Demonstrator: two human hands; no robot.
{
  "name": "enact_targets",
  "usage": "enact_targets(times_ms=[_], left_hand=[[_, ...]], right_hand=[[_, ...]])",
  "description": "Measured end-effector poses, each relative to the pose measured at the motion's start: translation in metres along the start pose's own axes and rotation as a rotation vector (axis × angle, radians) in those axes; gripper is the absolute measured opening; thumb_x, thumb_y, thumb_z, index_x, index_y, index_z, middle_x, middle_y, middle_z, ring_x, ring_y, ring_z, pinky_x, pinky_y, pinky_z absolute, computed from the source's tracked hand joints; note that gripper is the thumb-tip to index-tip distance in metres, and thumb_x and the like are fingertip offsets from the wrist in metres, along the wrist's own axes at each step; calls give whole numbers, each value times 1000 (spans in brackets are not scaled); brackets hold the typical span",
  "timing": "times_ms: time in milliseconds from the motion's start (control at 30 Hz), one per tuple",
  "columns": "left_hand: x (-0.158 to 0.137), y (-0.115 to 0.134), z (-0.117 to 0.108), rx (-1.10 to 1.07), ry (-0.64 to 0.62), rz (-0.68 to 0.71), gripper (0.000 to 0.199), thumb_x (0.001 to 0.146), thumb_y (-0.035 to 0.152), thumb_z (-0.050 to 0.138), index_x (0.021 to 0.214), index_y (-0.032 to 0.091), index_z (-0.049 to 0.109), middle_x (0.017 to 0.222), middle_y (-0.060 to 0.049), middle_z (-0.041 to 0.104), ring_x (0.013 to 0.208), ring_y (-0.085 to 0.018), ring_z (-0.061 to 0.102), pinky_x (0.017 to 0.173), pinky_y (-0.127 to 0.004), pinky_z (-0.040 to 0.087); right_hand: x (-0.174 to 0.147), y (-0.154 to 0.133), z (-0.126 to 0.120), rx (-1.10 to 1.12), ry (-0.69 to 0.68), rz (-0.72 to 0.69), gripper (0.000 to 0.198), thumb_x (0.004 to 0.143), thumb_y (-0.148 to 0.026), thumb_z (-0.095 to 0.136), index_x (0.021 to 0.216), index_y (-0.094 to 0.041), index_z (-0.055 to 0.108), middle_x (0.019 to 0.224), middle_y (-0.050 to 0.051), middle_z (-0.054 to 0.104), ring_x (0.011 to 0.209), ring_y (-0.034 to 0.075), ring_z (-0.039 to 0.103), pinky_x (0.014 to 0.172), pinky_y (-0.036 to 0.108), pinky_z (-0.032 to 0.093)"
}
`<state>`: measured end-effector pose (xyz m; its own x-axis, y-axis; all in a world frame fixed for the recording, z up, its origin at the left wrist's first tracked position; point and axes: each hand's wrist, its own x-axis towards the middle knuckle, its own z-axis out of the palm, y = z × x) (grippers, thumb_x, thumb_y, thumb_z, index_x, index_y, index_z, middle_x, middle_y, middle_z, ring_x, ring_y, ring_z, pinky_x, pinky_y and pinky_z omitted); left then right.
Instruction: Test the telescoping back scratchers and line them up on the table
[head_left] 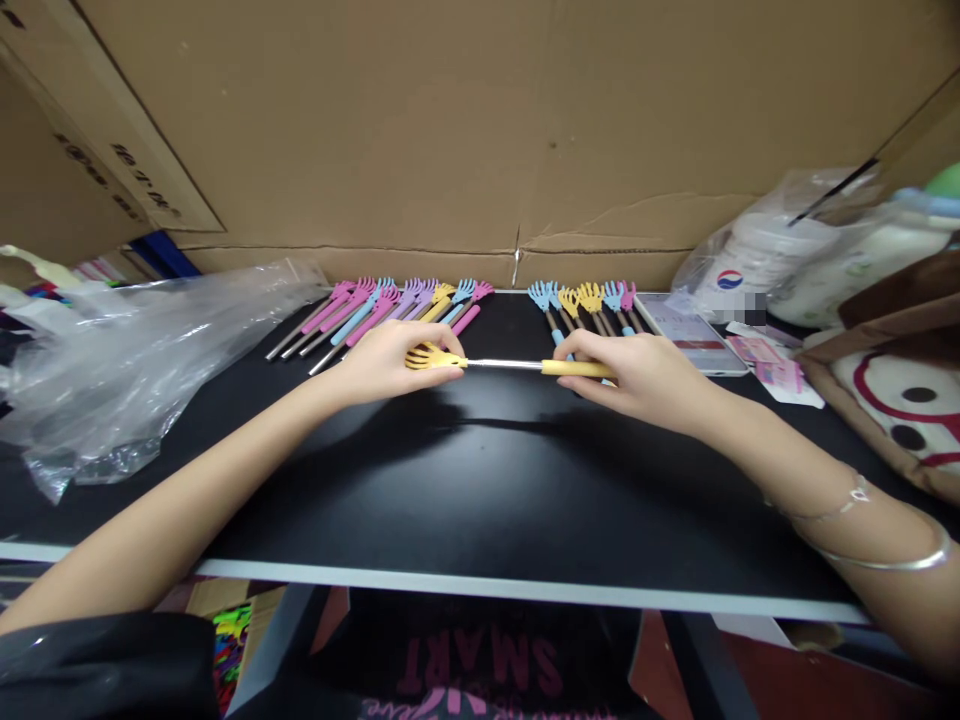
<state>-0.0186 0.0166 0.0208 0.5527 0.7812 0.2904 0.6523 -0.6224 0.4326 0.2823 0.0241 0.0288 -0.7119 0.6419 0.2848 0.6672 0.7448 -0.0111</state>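
Note:
A yellow back scratcher (504,364) with a metal rod is held level above the black table, between both hands. My left hand (390,358) pinches its claw-shaped head. Around its yellow handle, my right hand (626,372) is closed with thumb and fingers. Behind my left hand lies a row of back scratchers (367,312) in pink, blue, purple and yellow, some with bare rod ends. A second group of back scratchers (581,300), in blue, yellow and pink, lies behind my right hand, which partly hides their lower ends.
A clear plastic bag (150,350) covers the table's left side. At the right are a phone (697,335), pink-printed papers (776,370), a bagged cup (772,260) and a brown bag (892,370). A cardboard wall (450,130) stands behind; the table (495,500) ends in a pale front edge.

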Motion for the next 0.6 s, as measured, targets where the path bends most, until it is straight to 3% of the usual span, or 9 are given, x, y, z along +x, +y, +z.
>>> enact_targets(times_ms=[133, 400, 600], left_hand=[[0, -1, 1, 98, 56, 151, 24, 85, 41, 56, 82, 19, 65, 86, 0, 67, 83, -13, 58, 75, -23, 39], [-4, -5, 6, 527, 111, 369, 28, 92, 38, 42, 84, 20, 62, 77, 1, 65, 70, -10, 59, 55, -22, 33], [-4, -6, 8, 626, 131, 410, 28, 94, 35, 39, 83, 20, 60, 75, 1, 63, 68, -10, 58, 54, -23, 33]], right_hand=[[2, 5, -4, 131, -42, 3, 23, 87, -43, 48, 93, -23, 59, 70, -3, 62, 54, 9, 51, 52, 19, 30], [4, 15, -1, 197, -80, 46, 26, 86, -46, 50, 89, -22, 59, 57, -5, 57, 47, 8, 49, 50, 19, 31], [2, 10, 11, 99, -9, -7, 23, 90, -43, 45, 91, -23, 57, 60, -3, 57, 50, 9, 49, 52, 20, 30]])
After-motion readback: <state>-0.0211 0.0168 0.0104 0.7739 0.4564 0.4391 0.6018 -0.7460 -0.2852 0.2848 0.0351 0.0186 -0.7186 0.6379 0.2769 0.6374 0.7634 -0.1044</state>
